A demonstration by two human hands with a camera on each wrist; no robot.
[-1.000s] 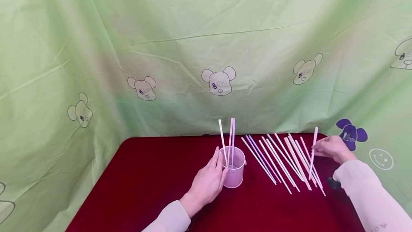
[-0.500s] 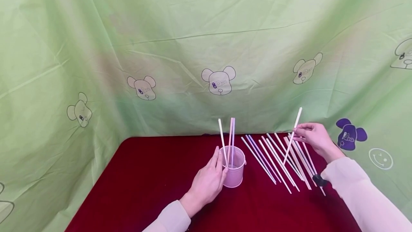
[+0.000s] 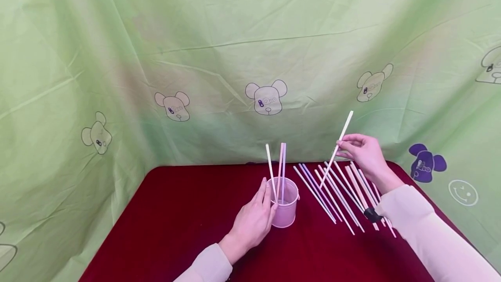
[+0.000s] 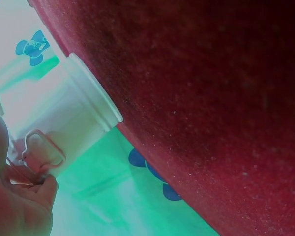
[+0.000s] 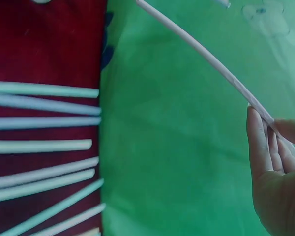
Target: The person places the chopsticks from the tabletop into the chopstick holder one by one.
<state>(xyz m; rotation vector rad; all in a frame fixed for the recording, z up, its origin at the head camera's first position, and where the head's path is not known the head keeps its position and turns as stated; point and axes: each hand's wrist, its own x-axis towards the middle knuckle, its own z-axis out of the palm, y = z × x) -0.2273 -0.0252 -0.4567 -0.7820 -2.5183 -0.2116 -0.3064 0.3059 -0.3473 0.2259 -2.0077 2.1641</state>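
Observation:
My left hand [image 3: 252,223] holds the left side of a small pink bucket [image 3: 284,217], with the thumb in front. Three pastel straws [image 3: 281,164] stand in the bucket and lean on its rim. In the left wrist view the bucket's wire handle [image 4: 45,147] hangs by my fingertips. My right hand [image 3: 365,156] pinches a pale straw [image 3: 346,127] between thumb and fingers, tilted above the row of loose straws [image 3: 332,201]. In the right wrist view the pinched straw [image 5: 201,51] slants up and left, away from my fingers.
A dark red cloth [image 3: 188,221] covers the table. Several loose straws lie side by side right of the bucket, their far ends near the back edge. A green printed curtain [image 3: 219,64] hangs behind and at both sides.
My right hand has lifted the pale straw off the right end of the row and carried it left and up. My left hand and the bucket have stayed in place.

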